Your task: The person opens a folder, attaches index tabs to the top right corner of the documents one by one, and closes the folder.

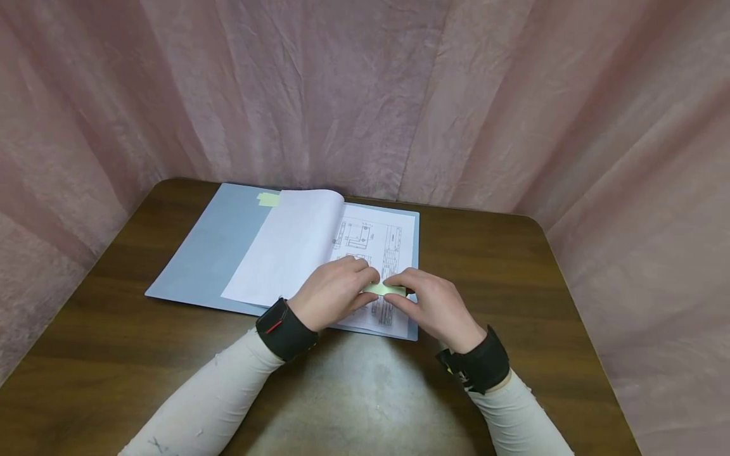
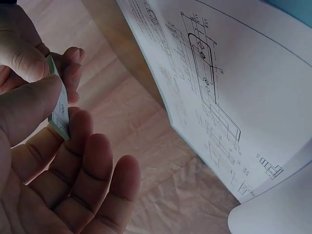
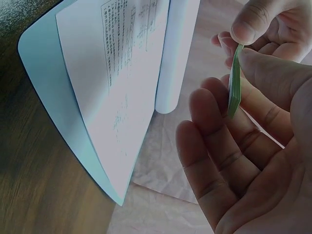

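A small pad of pale green sticky notes (image 1: 376,289) is held between both hands above the right page of an open folder. My left hand (image 1: 338,288) pinches one end between thumb and fingers. At the other end, my right hand (image 1: 436,306) pinches it the same way. The right wrist view shows the stacked edge of the sticky notes (image 3: 235,85), and the left wrist view shows print on the pad's underside. Beneath the hands lies a sheet with technical drawings (image 1: 393,240), partly covered by them.
The light blue folder (image 1: 194,253) lies open on a brown wooden table (image 1: 490,253). White pages (image 1: 285,247) are turned over to its left, curling at the fold. A pale green sticky tab (image 1: 268,199) sticks out at their top edge. Pink curtains (image 1: 365,95) surround the table.
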`<state>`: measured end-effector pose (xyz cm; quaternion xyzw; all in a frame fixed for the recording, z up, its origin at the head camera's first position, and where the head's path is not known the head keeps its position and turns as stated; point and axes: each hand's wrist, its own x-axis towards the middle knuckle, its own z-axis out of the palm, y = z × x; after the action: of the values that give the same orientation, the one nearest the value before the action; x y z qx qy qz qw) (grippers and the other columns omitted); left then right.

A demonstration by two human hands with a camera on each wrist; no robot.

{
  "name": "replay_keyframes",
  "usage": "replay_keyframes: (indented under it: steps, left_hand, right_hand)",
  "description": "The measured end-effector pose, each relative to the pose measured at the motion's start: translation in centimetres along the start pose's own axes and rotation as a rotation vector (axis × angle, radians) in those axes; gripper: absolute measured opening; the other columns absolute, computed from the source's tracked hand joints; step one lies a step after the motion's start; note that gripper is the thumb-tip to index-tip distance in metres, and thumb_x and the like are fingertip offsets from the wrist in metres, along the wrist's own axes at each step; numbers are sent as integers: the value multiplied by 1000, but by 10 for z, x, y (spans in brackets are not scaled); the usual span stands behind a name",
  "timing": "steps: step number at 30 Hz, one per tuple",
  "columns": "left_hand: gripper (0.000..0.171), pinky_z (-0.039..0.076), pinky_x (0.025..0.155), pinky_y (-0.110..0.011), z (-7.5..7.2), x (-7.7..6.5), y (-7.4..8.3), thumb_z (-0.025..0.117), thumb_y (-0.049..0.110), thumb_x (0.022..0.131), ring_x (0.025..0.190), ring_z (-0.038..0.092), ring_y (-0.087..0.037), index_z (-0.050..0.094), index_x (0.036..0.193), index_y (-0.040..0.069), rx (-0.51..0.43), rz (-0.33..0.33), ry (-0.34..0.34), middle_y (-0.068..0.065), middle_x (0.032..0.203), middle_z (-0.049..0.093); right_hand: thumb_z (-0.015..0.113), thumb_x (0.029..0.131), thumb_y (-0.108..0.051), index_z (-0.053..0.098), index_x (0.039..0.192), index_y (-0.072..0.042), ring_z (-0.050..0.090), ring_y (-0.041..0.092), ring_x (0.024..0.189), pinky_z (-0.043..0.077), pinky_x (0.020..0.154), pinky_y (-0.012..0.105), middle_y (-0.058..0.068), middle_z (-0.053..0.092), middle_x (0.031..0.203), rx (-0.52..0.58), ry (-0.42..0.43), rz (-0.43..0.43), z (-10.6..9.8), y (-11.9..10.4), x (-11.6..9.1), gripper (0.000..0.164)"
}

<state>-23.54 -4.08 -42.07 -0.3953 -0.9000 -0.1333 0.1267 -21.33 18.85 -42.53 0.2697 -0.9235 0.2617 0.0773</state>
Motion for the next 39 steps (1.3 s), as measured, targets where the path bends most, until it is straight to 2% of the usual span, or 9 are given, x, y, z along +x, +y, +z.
replay_keyframes:
  steps: [10, 17, 31, 39]
  left_hand:
    - [25, 41, 66, -25, 1, 0, 1, 80, 32, 83, 77, 48, -9, 70, 101, 19, -3, -2, -4, 9, 87, 59]
    - [26, 41, 67, -25, 1, 0, 2, 80, 33, 83, 78, 48, -9, 70, 102, 19, -4, -14, -17, 9, 87, 59]
    - [24, 41, 66, -25, 4, -1, 2, 80, 32, 83, 76, 48, -8, 70, 100, 19, 6, 1, -5, 9, 84, 57]
    - [24, 41, 66, -24, 5, -2, 2, 81, 32, 82, 75, 48, -8, 70, 99, 18, 5, 20, 4, 9, 83, 57]
  right_hand:
    - [73, 90, -34, 74, 109, -28, 61, 5, 88, 47, 75, 25, -20, 64, 100, -4, -3, 16, 1, -1, 0, 20]
    - [78, 85, -37, 74, 109, -30, 56, 0, 85, 46, 72, 24, -22, 62, 98, -12, -20, 20, 2, 0, 1, 25]
    - [73, 90, -36, 75, 107, -28, 64, 6, 92, 48, 77, 27, -19, 67, 101, -16, -6, 29, 3, -1, 0, 20]
    - [74, 89, -36, 74, 101, -30, 62, 2, 90, 48, 75, 26, -21, 65, 98, -10, 19, -6, 5, 1, 0, 14]
